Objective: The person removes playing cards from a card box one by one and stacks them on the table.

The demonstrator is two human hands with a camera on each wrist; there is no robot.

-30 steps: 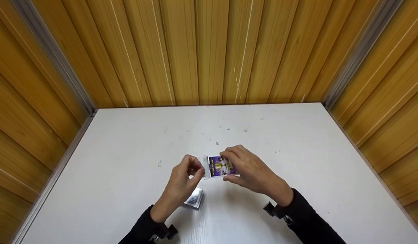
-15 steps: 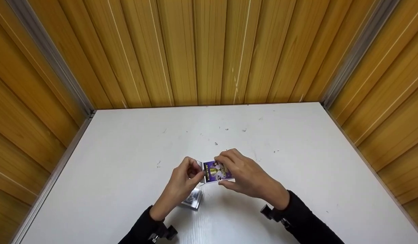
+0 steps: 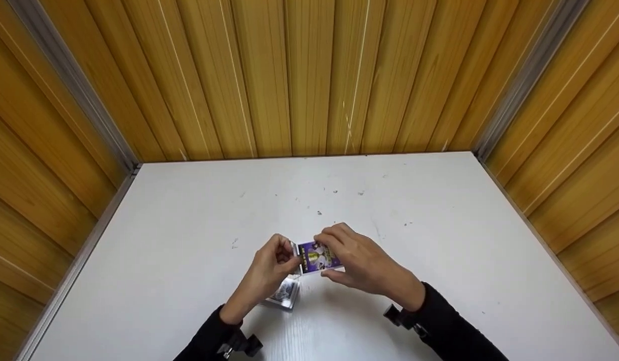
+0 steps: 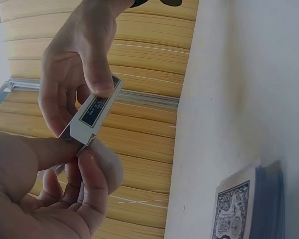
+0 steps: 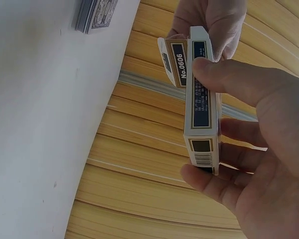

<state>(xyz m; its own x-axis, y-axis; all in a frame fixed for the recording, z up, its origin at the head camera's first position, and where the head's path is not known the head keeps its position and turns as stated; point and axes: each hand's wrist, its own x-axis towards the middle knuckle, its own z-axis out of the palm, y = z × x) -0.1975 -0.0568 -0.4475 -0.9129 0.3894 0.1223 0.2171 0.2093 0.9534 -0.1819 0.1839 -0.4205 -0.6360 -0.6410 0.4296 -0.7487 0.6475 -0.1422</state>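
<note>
My right hand (image 3: pixel 362 263) grips a small card box (image 3: pixel 318 257) with a purple printed face, thumb along one narrow side and fingers around the other. The right wrist view shows the dark label and barcode of the box (image 5: pixel 203 112), with an end flap marked No.0606 (image 5: pixel 178 62) folded out. At that end my left hand (image 3: pixel 270 264) pinches the flap edge between thumb and fingers. Below the left hand, a stack of playing cards (image 3: pixel 285 294) lies on the white table. Its ornate grey back design shows on the top card (image 4: pixel 232 211) in the left wrist view.
The white table (image 3: pixel 199 210) has small dark scuffs. Yellow wood-patterned panels (image 3: pixel 309 75) enclose it at the back and both sides, with grey metal posts at the corners. Black sleeves (image 3: pixel 455 321) with small wrist-mounted devices cover the forearms.
My right hand has brought the box a little left and nearer to me, against the left fingers. The left hand has hardly moved, and the card stack stays in place.
</note>
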